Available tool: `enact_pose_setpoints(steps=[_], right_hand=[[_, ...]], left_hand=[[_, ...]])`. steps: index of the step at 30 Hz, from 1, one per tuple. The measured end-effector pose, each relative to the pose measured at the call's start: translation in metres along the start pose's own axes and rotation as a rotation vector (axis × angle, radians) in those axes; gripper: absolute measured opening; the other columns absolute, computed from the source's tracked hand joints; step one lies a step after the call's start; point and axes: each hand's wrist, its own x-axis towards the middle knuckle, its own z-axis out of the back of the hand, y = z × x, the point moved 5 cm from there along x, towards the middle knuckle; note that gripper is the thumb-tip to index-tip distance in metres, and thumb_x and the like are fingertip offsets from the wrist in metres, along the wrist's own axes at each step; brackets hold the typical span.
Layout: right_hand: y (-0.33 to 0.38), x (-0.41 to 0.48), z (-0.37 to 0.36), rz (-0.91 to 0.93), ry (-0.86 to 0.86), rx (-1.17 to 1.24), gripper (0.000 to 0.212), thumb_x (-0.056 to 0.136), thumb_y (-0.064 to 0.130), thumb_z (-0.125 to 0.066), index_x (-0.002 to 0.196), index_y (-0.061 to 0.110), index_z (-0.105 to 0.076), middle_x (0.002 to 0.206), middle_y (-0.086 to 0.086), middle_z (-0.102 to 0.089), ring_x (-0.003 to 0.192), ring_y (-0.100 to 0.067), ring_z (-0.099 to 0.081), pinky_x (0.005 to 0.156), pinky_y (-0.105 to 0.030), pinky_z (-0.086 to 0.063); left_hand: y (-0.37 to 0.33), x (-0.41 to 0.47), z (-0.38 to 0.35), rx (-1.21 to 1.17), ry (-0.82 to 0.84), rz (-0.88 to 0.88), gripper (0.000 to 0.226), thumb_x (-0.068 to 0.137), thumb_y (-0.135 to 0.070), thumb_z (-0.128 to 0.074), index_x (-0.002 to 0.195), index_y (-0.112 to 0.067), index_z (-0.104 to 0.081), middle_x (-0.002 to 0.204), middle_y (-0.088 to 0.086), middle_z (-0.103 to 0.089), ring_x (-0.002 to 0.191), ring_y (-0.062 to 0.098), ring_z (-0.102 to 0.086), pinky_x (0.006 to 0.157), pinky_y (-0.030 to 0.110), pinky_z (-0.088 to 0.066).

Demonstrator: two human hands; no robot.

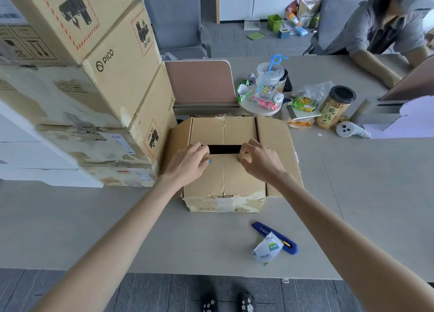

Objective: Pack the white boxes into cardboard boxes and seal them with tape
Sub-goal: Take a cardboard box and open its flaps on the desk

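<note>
Cardboard box flap edge under curled fingers

The scene is lit brightly and evenly by soft, diffuse light, seemingly from above. Only faint, soft-edged shadows are thrown: under the left hand and the right hand on the near flap, and under the box front on the table. The gap between the flaps is left fully black. Strong wide-angle bending is seen at the edges: the cartons lean inward, and both forearms are stretched toward the lower corners. The centre is rendered sharp; the far background and the corners are slightly soft.
</note>
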Motion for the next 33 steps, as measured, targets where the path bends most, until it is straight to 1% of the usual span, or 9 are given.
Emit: enact_pose_setpoints(steps=[4,8,12,14,18,22,27,29,33], right_hand=[[0.017,-0.020,0.033,0.017,0.111,0.079,0.024,0.097,0.039,-0.055,0.090,0.021,-0.068,0.087,0.002,-0.069,0.073,-0.021,-0.060,0.065,-0.032,-0.049],[0.028,-0.051,0.036,-0.028,0.358,0.275,0.028,0.096,0.044,-0.055,0.082,0.023,-0.068,0.076,0.009,-0.065,0.069,-0.009,-0.061,0.061,-0.023,-0.047],[0.020,-0.077,0.006,-0.002,0.529,0.172,0.016,0.091,0.036,-0.064,0.099,0.023,-0.069,0.098,0.006,-0.069,0.087,-0.009,-0.064,0.082,-0.036,-0.058],[0.013,-0.086,-0.010,-0.002,0.526,0.060,0.036,0.089,0.038,-0.067,0.119,0.020,-0.061,0.120,0.002,-0.062,0.104,-0.015,-0.058,0.090,-0.040,-0.053],[0.009,-0.095,-0.033,0.040,0.461,-0.065,0.055,0.088,0.036,-0.067,0.136,0.017,-0.048,0.131,-0.001,-0.056,0.114,-0.020,-0.054,0.089,-0.033,-0.047],[0.006,-0.097,-0.050,0.033,0.427,-0.054,0.054,0.088,0.034,-0.067,0.135,0.015,-0.047,0.128,-0.002,-0.058,0.108,-0.020,-0.057,0.083,-0.029,-0.042],[0.004,-0.095,-0.068,0.043,0.345,-0.089,0.042,0.088,0.032,-0.068,0.123,0.013,-0.052,0.119,-0.004,-0.062,0.107,-0.026,-0.058,0.081,-0.032,-0.038],[0.005,-0.094,-0.074,0.052,0.291,-0.119,0.033,0.089,0.029,-0.067,0.114,0.014,-0.052,0.112,-0.002,-0.064,0.104,-0.026,-0.059,0.085,-0.035,-0.041],[0.007,-0.091,-0.083,0.075,0.195,-0.156,0.017,0.088,0.014,-0.063,0.102,0.015,-0.054,0.098,-0.001,-0.064,0.093,-0.026,-0.060,0.074,-0.036,-0.040]], left_hand=[[-0.017,-0.025,0.042,-0.065,0.046,-0.049,0.013,0.100,-0.025,-0.054,0.090,-0.018,-0.057,0.085,-0.007,-0.064,0.062,0.008,-0.054,0.051,0.021,-0.038],[-0.034,-0.067,0.053,-0.142,0.219,0.037,0.035,0.102,-0.043,-0.043,0.081,-0.022,-0.060,0.066,-0.006,-0.061,0.057,0.011,-0.054,0.052,0.027,-0.038],[-0.030,-0.098,0.020,-0.305,0.352,0.169,0.022,0.100,-0.037,-0.050,0.087,-0.029,-0.066,0.082,-0.014,-0.069,0.077,0.009,-0.066,0.071,0.034,-0.054],[-0.028,-0.106,-0.001,-0.249,0.360,0.160,0.007,0.096,-0.031,-0.060,0.101,-0.030,-0.064,0.098,-0.014,-0.065,0.090,0.012,-0.061,0.079,0.041,-0.053],[-0.040,-0.109,-0.025,-0.215,0.315,0.110,0.043,0.093,-0.028,-0.066,0.133,-0.030,-0.052,0.132,-0.011,-0.052,0.120,0.012,-0.048,0.091,0.038,-0.048],[-0.047,-0.103,-0.048,-0.156,0.327,0.086,0.059,0.091,-0.028,-0.068,0.144,-0.029,-0.042,0.139,-0.005,-0.051,0.126,0.019,-0.046,0.104,0.037,-0.036],[-0.040,-0.096,-0.063,-0.087,0.186,0.091,0.043,0.089,-0.016,-0.069,0.127,-0.023,-0.052,0.115,-0.001,-0.058,0.106,0.021,-0.054,0.093,0.035,-0.042],[-0.040,-0.094,-0.065,-0.052,0.119,0.082,0.036,0.087,-0.012,-0.070,0.118,-0.021,-0.054,0.106,-0.002,-0.058,0.098,0.020,-0.053,0.083,0.034,-0.045],[-0.042,-0.094,-0.069,-0.007,0.019,0.085,0.035,0.078,-0.004,-0.075,0.103,-0.019,-0.055,0.092,-0.001,-0.056,0.088,0.021,-0.052,0.064,0.035,-0.047]])
